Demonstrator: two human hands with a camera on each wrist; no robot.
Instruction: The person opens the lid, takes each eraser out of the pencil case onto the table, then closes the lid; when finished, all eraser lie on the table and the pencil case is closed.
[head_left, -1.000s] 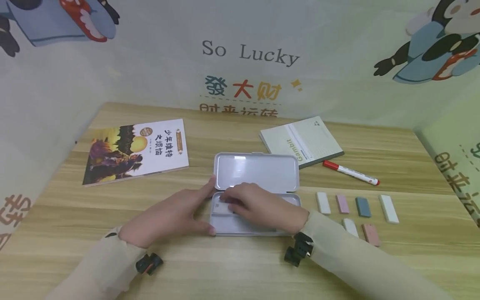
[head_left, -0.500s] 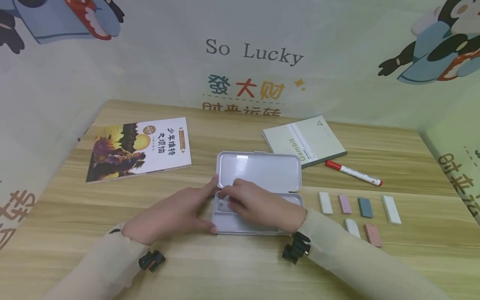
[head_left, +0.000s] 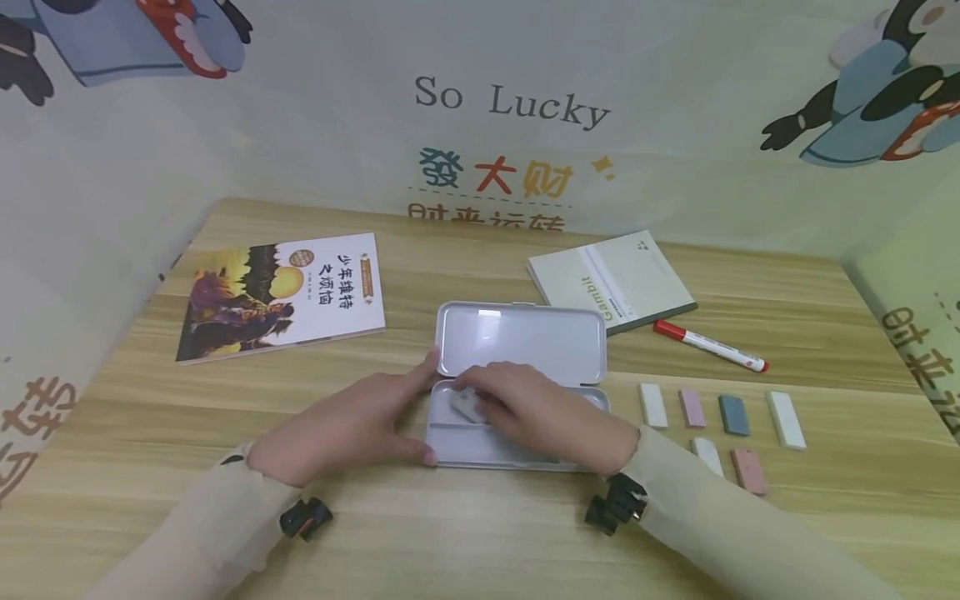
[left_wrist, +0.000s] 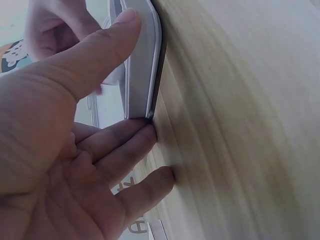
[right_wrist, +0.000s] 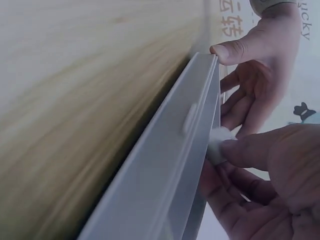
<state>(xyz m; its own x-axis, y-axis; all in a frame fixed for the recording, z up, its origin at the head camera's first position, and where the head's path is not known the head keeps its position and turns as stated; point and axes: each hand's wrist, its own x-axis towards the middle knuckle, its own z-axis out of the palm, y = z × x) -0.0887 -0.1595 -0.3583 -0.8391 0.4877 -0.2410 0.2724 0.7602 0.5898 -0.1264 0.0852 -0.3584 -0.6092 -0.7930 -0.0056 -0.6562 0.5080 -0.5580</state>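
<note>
A light grey pencil case point(head_left: 480, 447) lies on the table with its lid point(head_left: 528, 337) tipped back. At its left end is my left hand point(head_left: 337, 429), its thumb on the front corner and its fairly straight fingers point(left_wrist: 127, 150) against the end and near the hinge. My right hand point(head_left: 551, 414) reaches over the rear compartment and pinches a white eraser point(head_left: 467, 405) between thumb and fingers. In the right wrist view the eraser point(right_wrist: 217, 145) shows just past the case's front wall; whether it touches the case floor, I cannot tell.
Right of the case lie several erasers: white point(head_left: 653, 406), pink point(head_left: 692, 408), blue-grey point(head_left: 733, 415) and more. Behind them are a red-capped marker point(head_left: 711, 345) and a notebook point(head_left: 611, 279). A picture-covered book point(head_left: 281, 297) lies at the back left.
The eraser in my right hand has turned from lying along the compartment to a slant and shifted slightly right. My left hand stays at the case's end. The whole view has drifted slightly.
</note>
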